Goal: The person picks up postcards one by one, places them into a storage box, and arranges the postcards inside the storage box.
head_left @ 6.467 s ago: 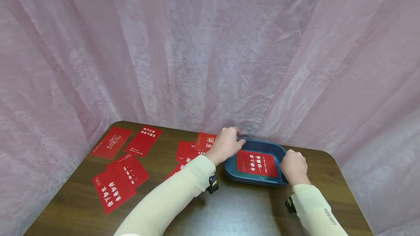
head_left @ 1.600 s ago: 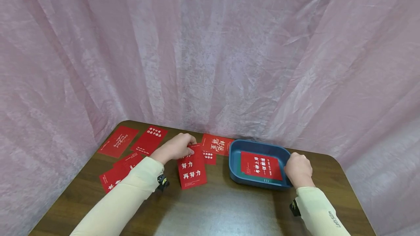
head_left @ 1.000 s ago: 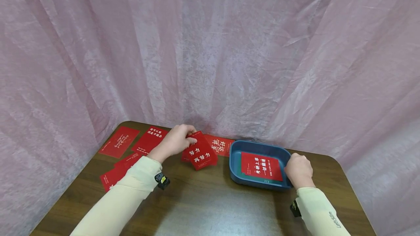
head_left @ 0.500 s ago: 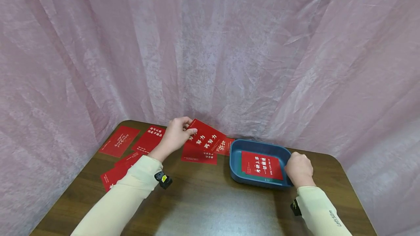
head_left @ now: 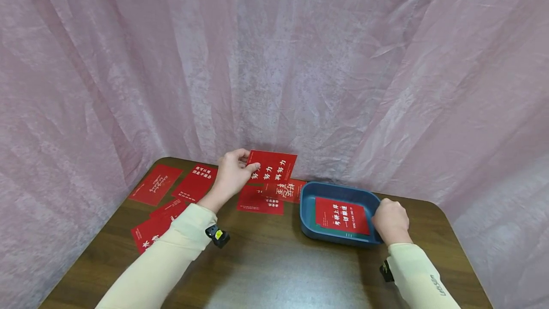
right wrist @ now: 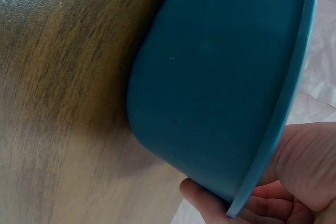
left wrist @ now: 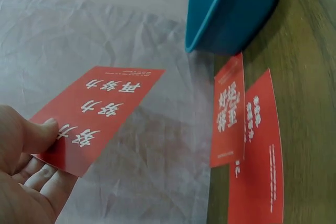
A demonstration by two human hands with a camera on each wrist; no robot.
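In the head view my left hand (head_left: 231, 175) pinches a red card (head_left: 279, 162) by its left edge, thumb on the printed face. That card hangs in the air, apart from the cards below it. The left wrist view shows the thumb (left wrist: 42, 135) over one end of the card and the fingers beneath. At the right, my right hand (head_left: 390, 223) grips the right rim of a blue plastic tray (head_left: 332, 241). Inside the tray lies a red card (head_left: 342, 216) with white characters, over a green one. The right wrist view shows the tray's outer wall (right wrist: 210, 77), with fingers round its edge.
Under the held card, a red card (head_left: 296, 190) and another red card (head_left: 259, 205) lie by the tray's left side. Several more are spread at the left, including a card (head_left: 156, 185) near the back corner. A pink curtain (head_left: 274, 61) hangs behind the wooden table (head_left: 274, 271).
My left hand has gone from the tray's left rim to the cards, lifted one and turned it sideways, rising toward the back. My right hand stays at the tray.
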